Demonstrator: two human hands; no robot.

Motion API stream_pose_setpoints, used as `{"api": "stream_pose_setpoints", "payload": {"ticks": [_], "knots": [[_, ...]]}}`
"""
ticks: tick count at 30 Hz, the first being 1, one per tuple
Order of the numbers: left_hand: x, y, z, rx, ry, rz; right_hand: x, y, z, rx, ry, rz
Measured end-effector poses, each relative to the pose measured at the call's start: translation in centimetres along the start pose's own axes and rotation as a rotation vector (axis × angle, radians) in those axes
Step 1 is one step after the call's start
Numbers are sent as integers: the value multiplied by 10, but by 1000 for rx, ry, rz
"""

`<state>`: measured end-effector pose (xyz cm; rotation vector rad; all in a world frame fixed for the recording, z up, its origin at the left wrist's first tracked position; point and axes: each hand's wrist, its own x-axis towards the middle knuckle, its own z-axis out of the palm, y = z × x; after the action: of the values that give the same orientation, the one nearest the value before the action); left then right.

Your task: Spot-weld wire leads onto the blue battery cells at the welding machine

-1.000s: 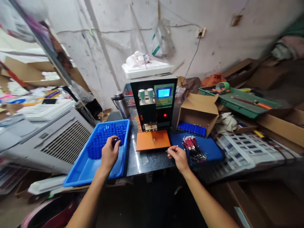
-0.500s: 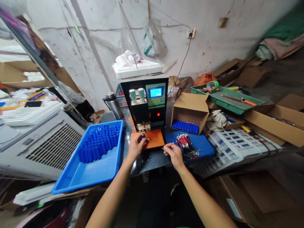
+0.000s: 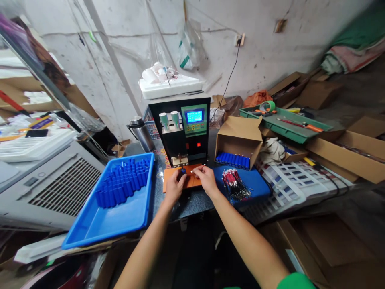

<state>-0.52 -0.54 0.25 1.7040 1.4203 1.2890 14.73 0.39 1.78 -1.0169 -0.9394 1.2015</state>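
- Pinching a blue cell (image 3: pixel 183 171), my left hand (image 3: pixel 173 185) held it on the orange plate (image 3: pixel 168 179), just under the welder (image 3: pixel 180 128).
- My right hand (image 3: pixel 205 179) gripped a thin wire (image 3: pixel 195 170) beside that cell.
- A blue tray (image 3: pixel 99 218) of cells sat left; a wire bundle (image 3: pixel 234 185) lay right on the surface.

A glossy blue plastic tray (image 3: pixel 90 224) is lying at eight o'clock, a brushed metal flask (image 3: pixel 141 132) is gleaming at eleven o'clock, and a matt brown cardboard box (image 3: pixel 240 134) is sitting at two o'clock. The matt orange plate (image 3: pixel 168 178) is sitting on a polished, speckled stone tabletop (image 3: pixel 192 200).
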Motion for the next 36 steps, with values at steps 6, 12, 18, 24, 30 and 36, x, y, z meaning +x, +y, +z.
{"api": "stream_pose_setpoints", "payload": {"ticks": [6,12,18,24,30,36], "knots": [[-1,1,3,-70,18,18,16,14,25,-8,-34,-38],[-2,5,2,-66,31,15,15,13,30,-208,-60,-90],[-3,7,2,-59,41,28,13,11,31,-301,-56,-124],[-3,8,2,-76,33,39,13,11,30,-338,-57,-125],[-3,5,3,-92,27,43,14,10,30,-333,-74,-142],[-2,-1,4,-83,31,39,15,10,29,-348,-70,-131]]}}
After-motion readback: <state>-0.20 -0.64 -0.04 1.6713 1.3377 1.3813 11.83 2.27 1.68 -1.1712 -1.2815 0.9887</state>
